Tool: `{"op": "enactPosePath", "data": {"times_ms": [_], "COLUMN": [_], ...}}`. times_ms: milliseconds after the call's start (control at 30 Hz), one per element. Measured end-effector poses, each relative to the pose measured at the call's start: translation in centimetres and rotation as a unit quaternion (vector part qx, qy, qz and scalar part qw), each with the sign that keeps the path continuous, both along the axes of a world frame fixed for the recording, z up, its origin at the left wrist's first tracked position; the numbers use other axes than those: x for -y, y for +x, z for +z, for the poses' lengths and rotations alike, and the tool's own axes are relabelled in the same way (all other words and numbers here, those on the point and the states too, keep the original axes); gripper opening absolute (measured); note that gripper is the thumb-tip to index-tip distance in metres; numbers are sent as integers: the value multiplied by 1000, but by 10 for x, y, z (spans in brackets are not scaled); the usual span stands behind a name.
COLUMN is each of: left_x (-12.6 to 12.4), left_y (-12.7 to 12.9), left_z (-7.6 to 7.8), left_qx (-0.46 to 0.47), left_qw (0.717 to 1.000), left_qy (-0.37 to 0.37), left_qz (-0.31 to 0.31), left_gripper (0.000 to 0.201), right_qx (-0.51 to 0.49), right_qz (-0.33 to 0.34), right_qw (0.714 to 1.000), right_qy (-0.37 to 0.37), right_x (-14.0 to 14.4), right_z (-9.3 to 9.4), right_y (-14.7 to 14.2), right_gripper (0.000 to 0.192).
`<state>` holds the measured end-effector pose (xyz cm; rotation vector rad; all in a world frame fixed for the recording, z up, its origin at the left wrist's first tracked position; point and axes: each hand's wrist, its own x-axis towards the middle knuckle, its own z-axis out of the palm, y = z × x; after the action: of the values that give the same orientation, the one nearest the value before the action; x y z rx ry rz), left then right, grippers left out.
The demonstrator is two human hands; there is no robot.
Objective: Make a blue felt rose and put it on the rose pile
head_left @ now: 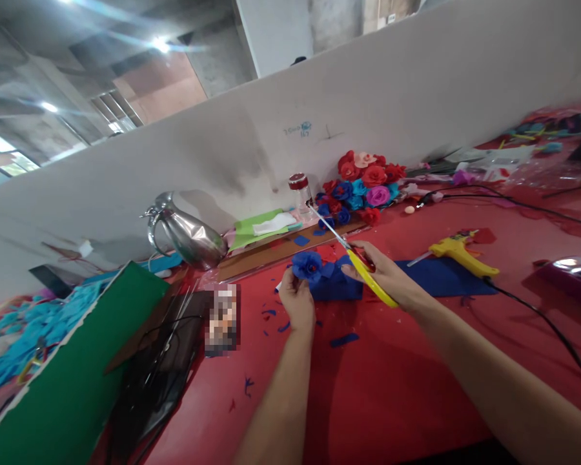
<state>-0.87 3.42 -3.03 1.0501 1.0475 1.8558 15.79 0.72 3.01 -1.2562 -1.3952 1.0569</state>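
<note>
left of the glue gun point(458, 254), the left hand point(297, 300) pinches the blue flower point(307, 265); the right hand point(390, 274) grips scissors point(368, 278). the flower looks light, soft, easily crushed, so best held from below.

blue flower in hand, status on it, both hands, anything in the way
Left hand: pinching blue flower. Right hand: holding scissors, blades pointing forward. Blue scraps scattered on red tabletop nearby.

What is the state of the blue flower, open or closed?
Open: the blue flower in the left hand shows petals spread outward around its centre.
</note>
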Motion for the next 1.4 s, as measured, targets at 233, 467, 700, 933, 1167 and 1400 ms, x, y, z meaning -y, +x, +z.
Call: {"op": "enactPosePath", "data": {"times_ms": [233,467,700,933,1167,1400], "left_x": [0,1,0,-2,2,7], "left_y": [-2,-1,4,6,10,11], "left_z": [-4,2,3,-3,7,13], "left_qx": [-36,-41,-19,-15,-13,-13], "left_qw": [999,999,999,998,998,995], "left_qy": [1,-22,-51,-52,-65,-91], "left_qz": [10,28,-1,-13,-21,-39], "left_gripper": [25,19,17,20,19,16], "right_qx": [-42,150,491,570,509,400], "right_qz": [-6,-109,-159,-79,-95,-167], "right_qw": [998,983,853,806,852,899], "right_qy": [-37,-3,75,139,76,63], "right_x": [0,-11,-14,-18,-14,-13], "right_z": [-2,-11,-11,-15,-16,-17], "right_y": [0,8,17,20,9,9], "right_gripper": [56,51,48,45,50,52]}}
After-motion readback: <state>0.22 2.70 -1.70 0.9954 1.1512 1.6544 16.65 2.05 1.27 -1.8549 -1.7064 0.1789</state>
